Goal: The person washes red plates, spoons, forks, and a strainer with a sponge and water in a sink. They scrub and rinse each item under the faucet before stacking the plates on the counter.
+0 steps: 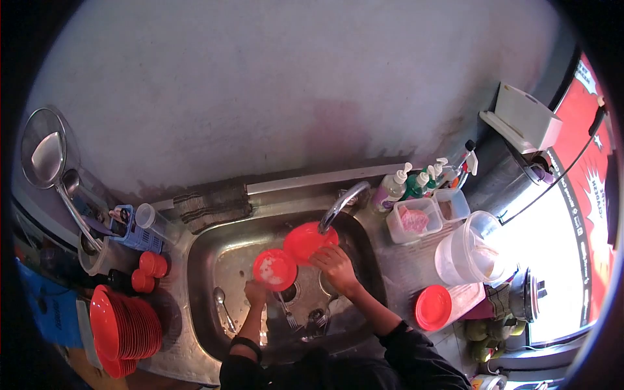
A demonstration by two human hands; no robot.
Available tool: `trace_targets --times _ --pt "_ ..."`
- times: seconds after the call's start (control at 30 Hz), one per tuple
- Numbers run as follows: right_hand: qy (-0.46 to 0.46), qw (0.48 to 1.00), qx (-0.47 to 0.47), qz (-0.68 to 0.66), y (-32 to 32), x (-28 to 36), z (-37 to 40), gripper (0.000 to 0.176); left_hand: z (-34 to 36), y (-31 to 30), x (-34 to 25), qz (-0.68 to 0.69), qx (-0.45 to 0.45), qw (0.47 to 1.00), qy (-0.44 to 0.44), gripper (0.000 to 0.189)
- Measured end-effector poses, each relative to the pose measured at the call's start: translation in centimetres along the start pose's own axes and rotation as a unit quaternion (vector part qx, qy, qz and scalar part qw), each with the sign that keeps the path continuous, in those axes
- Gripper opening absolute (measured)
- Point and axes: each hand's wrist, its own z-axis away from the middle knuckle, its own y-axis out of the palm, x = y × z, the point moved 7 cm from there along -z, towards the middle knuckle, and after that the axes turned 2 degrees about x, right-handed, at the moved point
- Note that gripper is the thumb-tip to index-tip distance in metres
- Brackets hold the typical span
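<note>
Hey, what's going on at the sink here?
A person is holding two red dishes over a metal sink. The left hand holds the smaller dish, which has whitish suds or bits on it. The right hand holds the larger dish beneath the tap. A spoon lies in the sink, and a stack of red plates stands to the left.

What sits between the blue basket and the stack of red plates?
Small red dishes and a black object beside them lie between the blue basket and the stack of red plates, in the head view.
</note>
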Motion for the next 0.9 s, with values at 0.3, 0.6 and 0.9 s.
trace_targets --times 0.3,0.6,0.9 --pt "-0.029 0.998 -0.048 0.023 -0.3 -1.6 0.6 0.023 -2.6 5.0 4.9 -0.025 0.069 0.997 -0.001 0.034" --pt "0.409 0.891 0.049 -0.192 -0.7 -4.1 6.7 0.017 -1.4 0.1 0.1 -0.064 0.000 0.995 -0.080 0.041" --pt "0.316 0.916 -0.202 0.140 -16.9 -0.4 15.0 0.019 -1.5 -1.8 -2.5 -0.238 0.003 0.971 0.024 0.046"
